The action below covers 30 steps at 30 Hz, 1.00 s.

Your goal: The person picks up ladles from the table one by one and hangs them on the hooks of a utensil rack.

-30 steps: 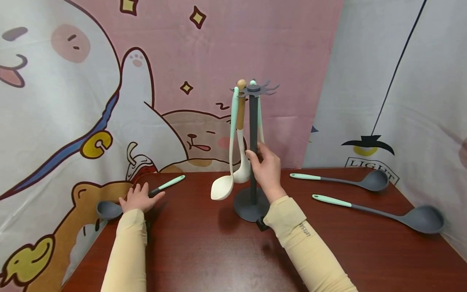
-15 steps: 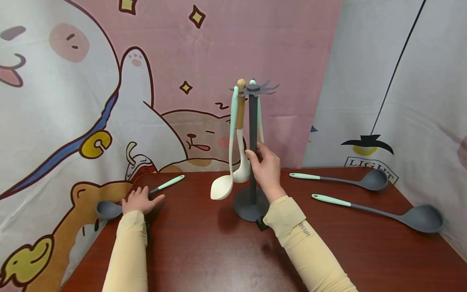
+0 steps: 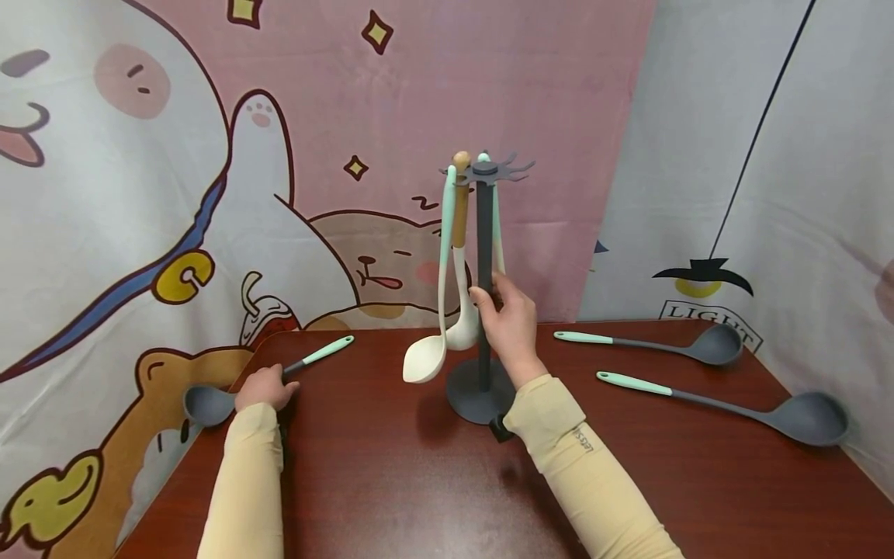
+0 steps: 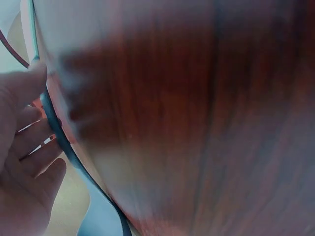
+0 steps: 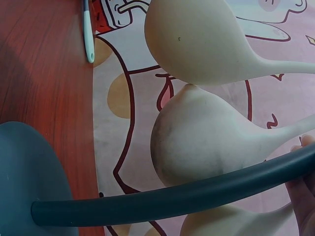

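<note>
At the table's left edge lies a grey ladle (image 3: 209, 405) with a mint handle. My left hand (image 3: 267, 388) curls over its grey shaft, and in the left wrist view the thumb and fingers meet the ladle (image 4: 64, 142) from either side. My right hand (image 3: 513, 322) grips the pole of a dark grey utensil stand (image 3: 485, 233), which stands upright on its round base. From its hooks hang a white ladle (image 3: 424, 359) with a mint handle, a white ladle (image 3: 462, 332) with a wooden handle, and a mint-handled utensil (image 3: 497, 225) partly hidden by the pole and hand.
Two grey mint-handled utensils, a smaller ladle (image 3: 715, 346) and a larger one (image 3: 810, 419), lie on the right of the reddish-brown table (image 3: 391, 481). A printed cloth backdrop (image 3: 559, 93) rises behind the table and along its sides.
My left hand's spread fingers have curled in around the shaft of the grey ladle, which stays on the table. The right hand and the stand have kept their places.
</note>
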Available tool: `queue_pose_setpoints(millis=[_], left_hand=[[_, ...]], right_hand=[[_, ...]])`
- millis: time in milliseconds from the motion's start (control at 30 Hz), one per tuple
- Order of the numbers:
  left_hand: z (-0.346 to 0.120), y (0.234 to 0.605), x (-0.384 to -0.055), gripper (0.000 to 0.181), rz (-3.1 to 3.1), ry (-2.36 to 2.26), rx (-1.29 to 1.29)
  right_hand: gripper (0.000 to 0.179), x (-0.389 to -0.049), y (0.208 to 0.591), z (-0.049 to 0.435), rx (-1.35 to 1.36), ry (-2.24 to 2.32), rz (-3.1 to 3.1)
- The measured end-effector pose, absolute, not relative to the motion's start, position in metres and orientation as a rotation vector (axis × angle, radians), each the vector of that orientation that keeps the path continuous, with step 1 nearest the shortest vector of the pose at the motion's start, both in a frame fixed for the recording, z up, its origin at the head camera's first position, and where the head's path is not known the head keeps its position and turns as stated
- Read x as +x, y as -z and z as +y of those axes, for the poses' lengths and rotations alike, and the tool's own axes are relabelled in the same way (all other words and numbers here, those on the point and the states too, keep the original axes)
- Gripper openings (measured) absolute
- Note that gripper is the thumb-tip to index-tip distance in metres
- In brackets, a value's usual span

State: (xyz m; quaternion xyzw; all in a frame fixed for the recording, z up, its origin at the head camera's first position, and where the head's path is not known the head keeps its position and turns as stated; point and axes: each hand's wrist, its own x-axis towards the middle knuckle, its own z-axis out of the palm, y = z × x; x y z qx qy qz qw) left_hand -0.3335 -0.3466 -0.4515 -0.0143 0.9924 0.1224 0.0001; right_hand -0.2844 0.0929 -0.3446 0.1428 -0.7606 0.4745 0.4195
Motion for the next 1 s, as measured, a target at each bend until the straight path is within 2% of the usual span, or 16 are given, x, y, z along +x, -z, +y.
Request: queue_pose_setpoints(millis=[167,1000], left_hand=[[-0.344,0.449,-0.331,0.035,3.119,-0.364,-0.097],[-0.333,0.437,-0.322,0.015,3.148,-0.349,-0.174]], right_hand=[[0.017,-0.284,0.345,0.092,0.361,-1.193,-1.911],[0.02,-0.283,0.345,0.093,0.351,-1.19,-1.914]])
